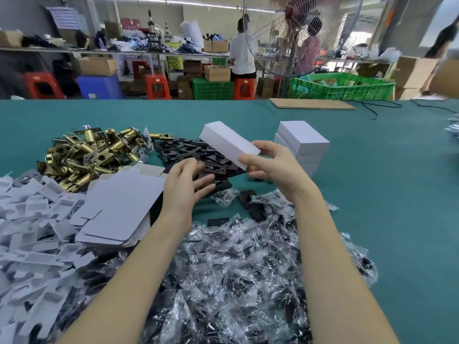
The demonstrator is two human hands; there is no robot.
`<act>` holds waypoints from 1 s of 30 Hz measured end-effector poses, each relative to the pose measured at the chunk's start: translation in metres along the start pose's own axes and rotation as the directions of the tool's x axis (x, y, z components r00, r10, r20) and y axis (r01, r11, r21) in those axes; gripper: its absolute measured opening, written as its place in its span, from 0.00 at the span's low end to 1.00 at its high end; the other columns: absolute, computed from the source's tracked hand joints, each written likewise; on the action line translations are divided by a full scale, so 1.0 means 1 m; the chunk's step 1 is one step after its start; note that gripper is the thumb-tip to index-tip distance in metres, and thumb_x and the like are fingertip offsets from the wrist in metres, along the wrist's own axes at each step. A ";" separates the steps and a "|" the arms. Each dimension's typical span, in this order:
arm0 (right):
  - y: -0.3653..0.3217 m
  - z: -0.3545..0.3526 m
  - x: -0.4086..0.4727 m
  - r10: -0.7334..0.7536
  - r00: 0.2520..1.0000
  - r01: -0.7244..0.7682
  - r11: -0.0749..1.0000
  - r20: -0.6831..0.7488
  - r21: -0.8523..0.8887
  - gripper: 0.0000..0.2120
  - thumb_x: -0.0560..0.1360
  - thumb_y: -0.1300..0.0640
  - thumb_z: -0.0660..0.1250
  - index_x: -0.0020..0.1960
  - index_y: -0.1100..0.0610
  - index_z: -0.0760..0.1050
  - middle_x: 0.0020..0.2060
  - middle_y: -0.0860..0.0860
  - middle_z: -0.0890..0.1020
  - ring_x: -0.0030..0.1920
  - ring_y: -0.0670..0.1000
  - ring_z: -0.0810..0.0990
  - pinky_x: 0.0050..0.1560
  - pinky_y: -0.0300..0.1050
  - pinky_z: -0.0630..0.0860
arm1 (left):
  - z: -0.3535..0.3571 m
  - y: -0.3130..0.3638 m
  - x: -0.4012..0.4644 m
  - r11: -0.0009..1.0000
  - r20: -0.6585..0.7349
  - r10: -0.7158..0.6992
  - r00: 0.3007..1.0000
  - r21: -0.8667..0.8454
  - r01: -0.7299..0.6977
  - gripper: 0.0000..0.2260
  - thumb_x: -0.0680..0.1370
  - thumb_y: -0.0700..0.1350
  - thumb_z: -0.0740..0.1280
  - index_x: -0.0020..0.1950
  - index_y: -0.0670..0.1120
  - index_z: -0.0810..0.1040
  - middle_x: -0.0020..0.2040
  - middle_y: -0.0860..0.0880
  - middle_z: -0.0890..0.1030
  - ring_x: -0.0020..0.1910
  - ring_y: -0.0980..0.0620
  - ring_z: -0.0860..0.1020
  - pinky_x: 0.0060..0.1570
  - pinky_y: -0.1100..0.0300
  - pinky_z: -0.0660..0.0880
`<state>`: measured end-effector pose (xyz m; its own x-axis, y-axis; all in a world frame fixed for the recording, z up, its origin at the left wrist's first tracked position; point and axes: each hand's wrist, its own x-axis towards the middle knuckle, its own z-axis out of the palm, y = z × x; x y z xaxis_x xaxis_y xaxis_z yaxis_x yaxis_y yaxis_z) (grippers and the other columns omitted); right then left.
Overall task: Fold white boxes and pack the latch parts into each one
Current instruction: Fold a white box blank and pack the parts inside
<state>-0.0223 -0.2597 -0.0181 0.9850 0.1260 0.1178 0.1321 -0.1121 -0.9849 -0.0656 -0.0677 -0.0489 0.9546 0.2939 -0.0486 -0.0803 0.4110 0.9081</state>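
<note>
Head view: right hand (272,167) grips a closed white box (227,142) by its near end, thumb on the near top edge, fingers (269,148) curled over the right side; the box is lifted off the green surface (372,170) and angles up and away to the left, over the pile of black strike plates (196,155). Left hand (185,181) is free of the box, just below and left of it, fingers spread and relaxed, holding nothing, hovering over the black plates; fingertip contact with the plates can't be judged.

Stack of finished white boxes (301,142) stands just beyond and right of the right hand, apart from the held box. Heap of brass latch bolts (92,155) sits at far left of the work area, touching the black plates' left edge. Stack of flat unfolded box blanks (119,207) lies left of the left forearm. White cardboard inserts (29,232) are piled at the left edge. Clear bagged screw packs (236,269) are heaped in the near centre, under and between both forearms.

Beyond the surface: a pedestal fan (295,33), a green crate (342,86), red stools (157,86).
</note>
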 end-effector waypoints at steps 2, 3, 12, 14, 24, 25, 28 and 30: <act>-0.004 -0.001 0.001 -0.040 0.992 0.048 0.997 -0.121 0.060 0.26 0.70 0.54 0.81 0.63 0.52 0.74 0.61 0.54 0.77 0.43 0.48 0.85 0.45 0.43 0.83 | -0.003 -0.006 0.001 0.996 -0.012 -0.035 0.999 0.077 0.035 0.06 0.84 0.48 0.65 0.58 0.48 0.78 0.58 0.46 0.83 0.49 0.48 0.86 0.42 0.58 0.84; -0.006 -0.002 0.001 -0.070 0.980 0.082 0.995 -0.188 0.054 0.24 0.70 0.55 0.81 0.61 0.51 0.73 0.61 0.53 0.76 0.47 0.50 0.85 0.43 0.42 0.83 | -0.004 -0.008 0.002 0.993 -0.008 -0.055 0.998 0.106 0.056 0.06 0.84 0.47 0.65 0.58 0.47 0.78 0.57 0.46 0.83 0.49 0.48 0.86 0.41 0.59 0.84; -0.017 -0.030 0.009 -0.326 0.707 0.145 0.935 -0.627 -0.323 0.18 0.71 0.50 0.77 0.56 0.50 0.73 0.57 0.48 0.78 0.60 0.54 0.77 0.54 0.44 0.74 | -0.008 -0.013 0.004 0.966 0.072 -0.112 0.991 0.244 0.091 0.07 0.82 0.44 0.66 0.54 0.42 0.80 0.53 0.46 0.83 0.43 0.51 0.84 0.39 0.60 0.83; -0.012 -0.041 0.010 -0.319 0.669 0.100 0.934 -0.671 -0.343 0.19 0.72 0.52 0.76 0.58 0.52 0.73 0.58 0.54 0.80 0.59 0.48 0.75 0.50 0.36 0.68 | -0.009 -0.014 0.005 0.962 0.077 -0.124 0.989 0.254 0.100 0.06 0.82 0.44 0.66 0.53 0.42 0.81 0.52 0.46 0.83 0.42 0.51 0.84 0.40 0.60 0.83; 0.002 -0.045 0.016 -0.325 0.652 0.102 0.933 -0.686 -0.345 0.20 0.73 0.61 0.74 0.64 0.60 0.75 0.64 0.61 0.72 0.40 0.15 0.64 0.39 0.16 0.61 | -0.011 -0.016 0.008 0.957 0.087 -0.159 0.983 0.260 0.132 0.07 0.82 0.44 0.66 0.54 0.42 0.82 0.49 0.48 0.83 0.41 0.52 0.84 0.37 0.61 0.81; 0.002 -0.045 0.017 -0.316 0.651 0.084 0.934 -0.690 -0.348 0.21 0.73 0.61 0.74 0.64 0.59 0.75 0.64 0.61 0.72 0.43 0.18 0.66 0.39 0.16 0.62 | -0.011 -0.016 0.008 0.957 0.085 -0.159 0.984 0.260 0.132 0.08 0.82 0.44 0.66 0.54 0.42 0.82 0.49 0.48 0.83 0.41 0.52 0.84 0.37 0.61 0.81; 0.001 -0.045 0.016 -0.298 0.637 0.045 0.935 -0.711 -0.351 0.21 0.73 0.58 0.76 0.64 0.56 0.76 0.64 0.58 0.72 0.48 0.36 0.71 0.41 0.16 0.61 | -0.011 -0.017 0.008 0.957 0.081 -0.159 0.984 0.256 0.133 0.08 0.82 0.44 0.67 0.54 0.41 0.82 0.49 0.48 0.83 0.40 0.52 0.84 0.36 0.62 0.80; 0.001 -0.043 0.016 -0.314 0.615 0.035 0.927 -0.723 -0.373 0.21 0.72 0.57 0.77 0.63 0.56 0.76 0.64 0.57 0.73 0.52 0.44 0.69 0.42 0.17 0.60 | -0.012 -0.017 0.008 0.957 0.077 -0.158 0.984 0.256 0.134 0.07 0.81 0.44 0.67 0.53 0.42 0.82 0.49 0.48 0.84 0.40 0.52 0.84 0.37 0.62 0.81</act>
<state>-0.0020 -0.3006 -0.0121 0.6447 -0.6000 0.4736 0.1982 -0.4671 -0.8617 -0.0599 -0.0623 -0.0694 0.9746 0.1577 -0.1593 0.1241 0.2122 0.9693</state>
